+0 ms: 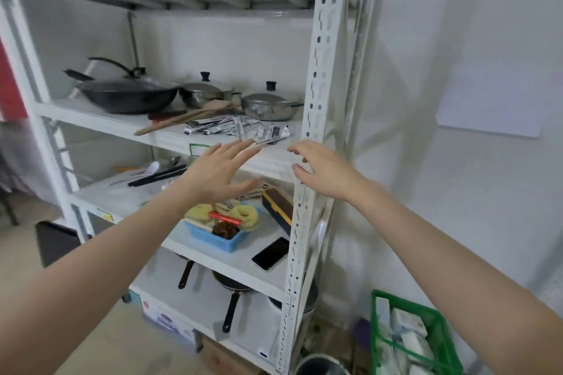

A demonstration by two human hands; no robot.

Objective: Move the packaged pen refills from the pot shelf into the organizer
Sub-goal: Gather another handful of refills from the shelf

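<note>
Bare left hand (221, 170) and right hand (324, 172), spread, empty, near refill packets (240, 128).

White metal shelf (170, 134) holds a black wok (128, 96), silver pots (271, 106) with black knobs, and black-and-white printed refill packets (237, 128). Below: blue tray (213, 237), yellow sponges (246, 215), black phone (270, 253). Green crate (438, 329) on the floor.

My one head camera looks forward and down from close range at the white shelf rack (316, 119), both forearms reaching in from below.
</note>
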